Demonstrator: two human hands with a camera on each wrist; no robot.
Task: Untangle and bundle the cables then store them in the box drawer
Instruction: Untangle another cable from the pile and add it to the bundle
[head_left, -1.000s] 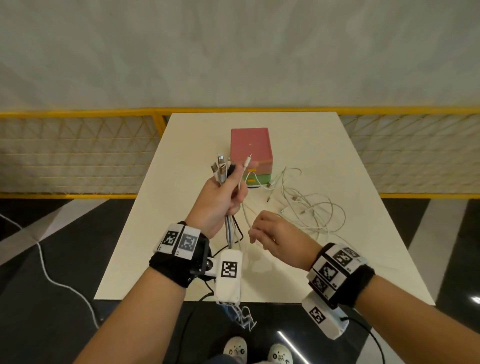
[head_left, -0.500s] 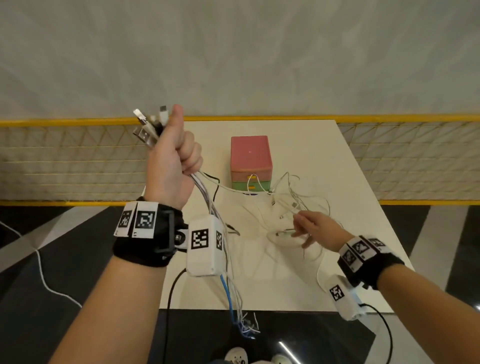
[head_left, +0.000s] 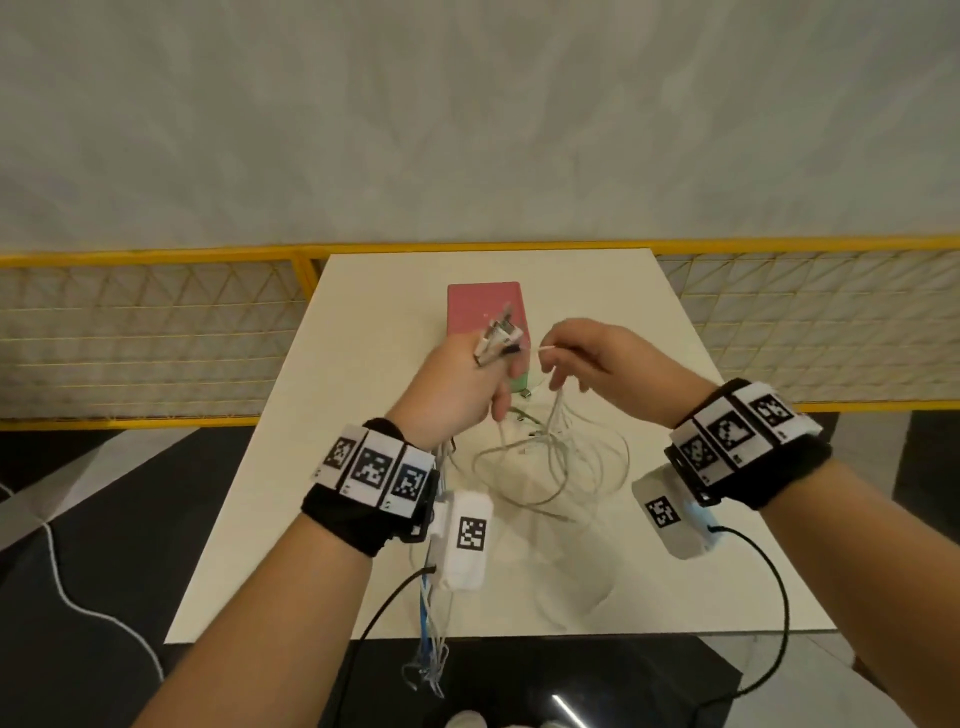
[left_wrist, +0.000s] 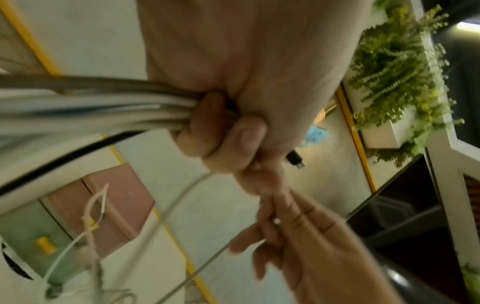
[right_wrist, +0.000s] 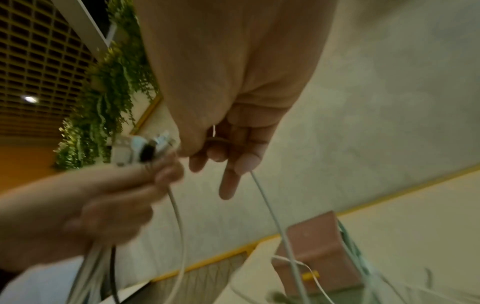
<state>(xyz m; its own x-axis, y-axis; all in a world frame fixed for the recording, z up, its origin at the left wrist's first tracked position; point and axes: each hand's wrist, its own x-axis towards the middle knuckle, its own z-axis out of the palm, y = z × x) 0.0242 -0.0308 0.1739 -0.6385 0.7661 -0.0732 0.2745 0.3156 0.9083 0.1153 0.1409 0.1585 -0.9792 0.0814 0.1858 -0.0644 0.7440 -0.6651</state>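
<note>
My left hand grips a bundle of cables in its fist above the table. Their plug ends stick up past the thumb, and the other ends hang down over the near table edge. My right hand pinches the end of one thin white cable right beside the left hand's plugs. Loose white cable loops lie on the table under both hands. The pink and green drawer box stands behind the hands, partly hidden by them.
A yellow mesh railing runs behind the table on both sides. The floor below is dark, with a white cord on it at left. Green plants show in the wrist views.
My left hand came down from high at the left to the middle, in front of the box. My right hand lifted a white cable end off the table up to meet it.
</note>
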